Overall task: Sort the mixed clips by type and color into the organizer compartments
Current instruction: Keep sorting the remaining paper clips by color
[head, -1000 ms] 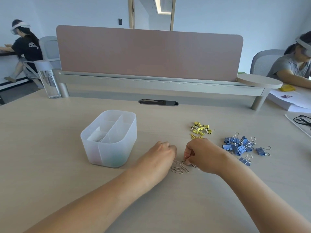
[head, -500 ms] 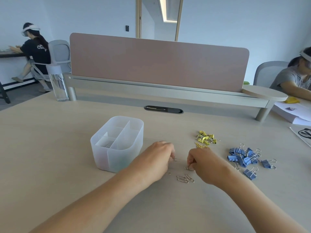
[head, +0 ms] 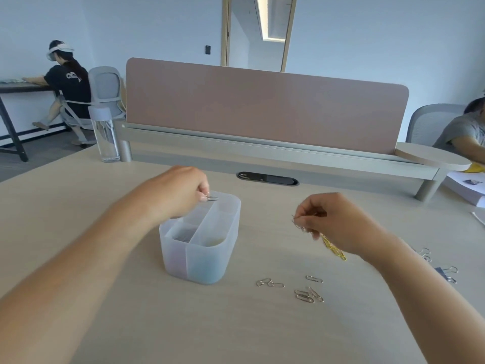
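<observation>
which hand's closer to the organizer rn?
Left. The left hand pinches a paper clip over the organizer at its far end; the right hand hovers apart, off to its right.

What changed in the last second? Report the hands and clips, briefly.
The left hand rose from the loose silver paper clips on the table and moved left over the organizer, pinching one silver clip. The right hand also lifted off the table, pinching a few clips. The organizer stayed put; several silver clips remain on the table.
</observation>
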